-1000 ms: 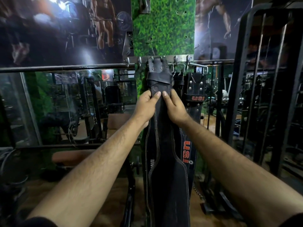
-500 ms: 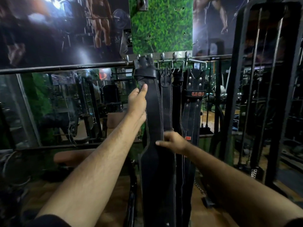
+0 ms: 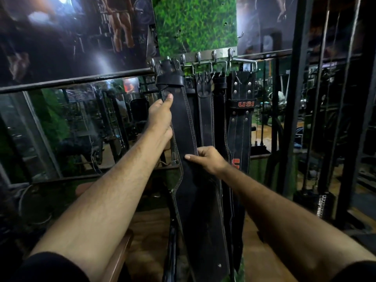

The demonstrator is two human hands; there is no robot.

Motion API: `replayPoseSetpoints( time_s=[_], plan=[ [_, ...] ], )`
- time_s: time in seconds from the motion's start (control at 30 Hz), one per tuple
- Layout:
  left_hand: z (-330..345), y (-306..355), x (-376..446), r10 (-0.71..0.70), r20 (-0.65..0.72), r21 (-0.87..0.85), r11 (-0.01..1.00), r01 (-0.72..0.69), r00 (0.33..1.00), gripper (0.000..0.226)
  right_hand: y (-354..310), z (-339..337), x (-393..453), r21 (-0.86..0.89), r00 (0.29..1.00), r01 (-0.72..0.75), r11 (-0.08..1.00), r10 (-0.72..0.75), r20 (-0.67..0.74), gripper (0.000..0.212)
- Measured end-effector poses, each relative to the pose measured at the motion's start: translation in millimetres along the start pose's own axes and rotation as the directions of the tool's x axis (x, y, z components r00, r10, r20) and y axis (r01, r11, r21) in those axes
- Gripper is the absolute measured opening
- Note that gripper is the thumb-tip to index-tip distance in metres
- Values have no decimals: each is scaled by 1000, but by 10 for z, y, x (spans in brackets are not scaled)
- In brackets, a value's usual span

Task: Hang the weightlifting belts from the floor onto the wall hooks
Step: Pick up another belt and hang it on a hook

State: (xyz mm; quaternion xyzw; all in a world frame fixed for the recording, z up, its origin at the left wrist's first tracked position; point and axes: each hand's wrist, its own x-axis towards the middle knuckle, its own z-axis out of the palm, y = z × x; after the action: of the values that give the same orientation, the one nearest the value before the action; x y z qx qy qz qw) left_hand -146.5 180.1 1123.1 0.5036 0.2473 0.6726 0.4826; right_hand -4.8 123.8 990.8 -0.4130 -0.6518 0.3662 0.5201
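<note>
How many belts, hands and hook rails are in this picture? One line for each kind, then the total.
Belts: 4 (held belt, buckle belt, dark belt, USI belt)
Hands: 2 (left hand, right hand)
Hook rail: 1
Total: 7

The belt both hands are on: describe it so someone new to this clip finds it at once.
Find the green artificial-grass wall panel and the metal hook rail beneath it. The wide black leather belt with pale double stitching hangs leftmost, gripped by the left hand and right hand. Unlike the red-lettered USI belt at right, it shows no lettering.

black belt [image 3: 184, 123], white stitching; green grass panel [image 3: 195, 23]
</note>
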Motion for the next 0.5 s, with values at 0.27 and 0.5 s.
replayPoseSetpoints(
  time_s=[0.27,0.5],
  plan=[
    [-68,22,-19,-48,-97,64,996,54,994,23,348,-146,-174,-309,958,-199,930,252,139,16],
    [-149,8,109,-64,-135,94,993,77,989,35,-111,-203,-60,-150,985,-115,982,132,108,23]
  ],
)
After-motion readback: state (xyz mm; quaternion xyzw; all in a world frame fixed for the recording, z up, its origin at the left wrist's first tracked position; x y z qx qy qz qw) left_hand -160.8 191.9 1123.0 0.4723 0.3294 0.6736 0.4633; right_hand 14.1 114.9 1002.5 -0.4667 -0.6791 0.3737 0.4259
